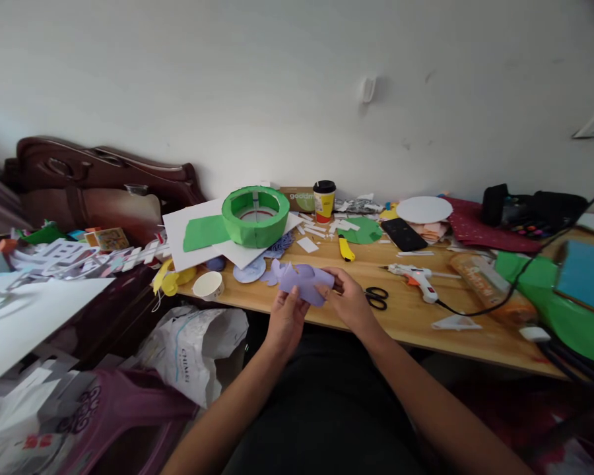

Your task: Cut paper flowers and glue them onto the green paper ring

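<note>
Both hands hold a curled sheet of purple paper (305,282) above the front edge of the wooden table. My left hand (288,318) grips its lower left side, thumb on top. At the sheet's right end, my right hand (349,298) pinches it between thumb and fingers. Cut purple scraps lie just behind my left hand. Black-handled scissors (377,297) rest right of my right hand, their blades hidden behind it. A small white paper bowl (208,285) and a pale purple disc (250,271) stand to the left.
A green ring-shaped form (255,232) rests on white board at the back left. Behind it stands a yellow cup (324,204) with a black lid. A yellow cutter (346,249), a phone (404,235) and a corded glue gun (416,277) lie rightward. A white bag (193,349) hangs below left.
</note>
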Motion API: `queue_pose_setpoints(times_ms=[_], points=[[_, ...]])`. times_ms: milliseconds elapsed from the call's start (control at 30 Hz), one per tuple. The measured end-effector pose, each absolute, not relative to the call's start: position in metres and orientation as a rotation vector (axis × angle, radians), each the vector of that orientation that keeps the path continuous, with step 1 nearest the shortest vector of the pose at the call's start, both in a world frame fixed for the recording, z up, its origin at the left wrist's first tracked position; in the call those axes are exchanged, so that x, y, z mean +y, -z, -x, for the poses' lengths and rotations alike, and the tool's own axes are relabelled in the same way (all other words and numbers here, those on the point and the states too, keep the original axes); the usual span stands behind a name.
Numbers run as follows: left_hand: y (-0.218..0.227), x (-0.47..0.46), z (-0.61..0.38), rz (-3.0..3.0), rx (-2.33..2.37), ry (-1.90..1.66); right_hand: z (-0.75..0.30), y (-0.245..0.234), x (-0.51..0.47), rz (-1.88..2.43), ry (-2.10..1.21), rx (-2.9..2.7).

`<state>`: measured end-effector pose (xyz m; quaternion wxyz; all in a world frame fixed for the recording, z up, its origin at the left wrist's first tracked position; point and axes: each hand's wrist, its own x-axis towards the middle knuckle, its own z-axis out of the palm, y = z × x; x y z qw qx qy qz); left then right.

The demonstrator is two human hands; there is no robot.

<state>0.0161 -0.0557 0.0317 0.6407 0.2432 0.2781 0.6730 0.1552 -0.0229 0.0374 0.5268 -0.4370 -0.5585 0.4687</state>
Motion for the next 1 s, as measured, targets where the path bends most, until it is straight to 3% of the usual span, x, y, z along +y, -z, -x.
queue_pose_setpoints(times_ms=[100, 267, 333, 833, 1000], points=[[-0.034, -0.048, -0.01, -0.542, 0.709, -1.595, -0.158, -0.032, -0.029, 1.043, -0.921, -1.528], [-0.037, -0.045, -0.001, -0.595, 0.753, -1.576, -0.16, -0.026, -0.041, 0.897, -0.219, -2.114], [-0.037, -0.046, 0.0, -0.631, 0.776, -1.552, -0.158, -0.025, -0.043, 0.901, -0.143, -2.164], [-0.028, -0.036, 0.01, -0.877, 1.007, -1.43, -0.146, -0.031, -0.031, 1.06, -0.986, -1.419], [-0.031, -0.039, 0.001, -0.85, 0.868, -1.451, -0.144, -0.029, -0.03, 1.03, -1.08, -1.307]])
